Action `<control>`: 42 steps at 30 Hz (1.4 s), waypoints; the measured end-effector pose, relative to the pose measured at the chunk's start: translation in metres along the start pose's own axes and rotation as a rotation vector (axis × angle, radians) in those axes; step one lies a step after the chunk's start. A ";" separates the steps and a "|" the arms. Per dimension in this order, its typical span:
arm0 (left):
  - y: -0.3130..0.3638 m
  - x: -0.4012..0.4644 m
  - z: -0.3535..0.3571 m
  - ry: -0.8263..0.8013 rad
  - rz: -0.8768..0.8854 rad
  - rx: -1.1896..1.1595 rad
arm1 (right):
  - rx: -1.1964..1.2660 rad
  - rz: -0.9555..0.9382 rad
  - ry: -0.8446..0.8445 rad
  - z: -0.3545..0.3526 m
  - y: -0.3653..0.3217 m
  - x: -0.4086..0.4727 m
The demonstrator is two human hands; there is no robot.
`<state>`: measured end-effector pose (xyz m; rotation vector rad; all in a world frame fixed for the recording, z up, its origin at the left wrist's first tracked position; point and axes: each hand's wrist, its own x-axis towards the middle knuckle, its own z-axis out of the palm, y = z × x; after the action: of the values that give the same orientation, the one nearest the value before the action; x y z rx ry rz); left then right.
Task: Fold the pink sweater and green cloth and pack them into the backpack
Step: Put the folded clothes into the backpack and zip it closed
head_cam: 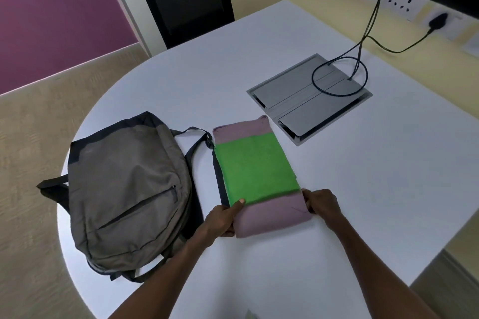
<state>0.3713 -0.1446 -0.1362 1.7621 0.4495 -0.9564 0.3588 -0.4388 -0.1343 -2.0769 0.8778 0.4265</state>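
Pink sweater (272, 217) and green cloth (256, 168) are lying stacked at the table's (363, 189) middle, gripped by 2 hands.

Left hand (224, 217) is pinching the stack's near-left corner, thumb on the cloth; right hand (322, 203) is clasping the near-right edge. Backpack (124, 189) is lying flat just left, 1 strap touching the stack.

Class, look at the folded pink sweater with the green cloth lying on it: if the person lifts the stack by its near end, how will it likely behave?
The sweater is soft fabric, so its far end would probably sag. The green cloth merely lies on top; only the left hand pins its near corner, so it may slide or unfold. The right hand grips the sweater's edge; the stack looks light.
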 end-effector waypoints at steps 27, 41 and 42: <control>0.017 -0.014 0.028 0.347 0.165 -0.002 | 0.175 -0.164 -0.228 0.020 -0.027 -0.029; 0.016 -0.043 0.051 0.434 0.443 0.090 | -0.345 -0.467 0.016 0.050 -0.027 -0.060; 0.013 -0.042 0.048 0.430 0.432 0.092 | -0.291 -0.451 -0.046 0.046 -0.026 -0.058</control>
<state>0.3361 -0.1882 -0.1028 2.0447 0.2745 -0.2960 0.3372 -0.3659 -0.1148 -2.4362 0.3110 0.3687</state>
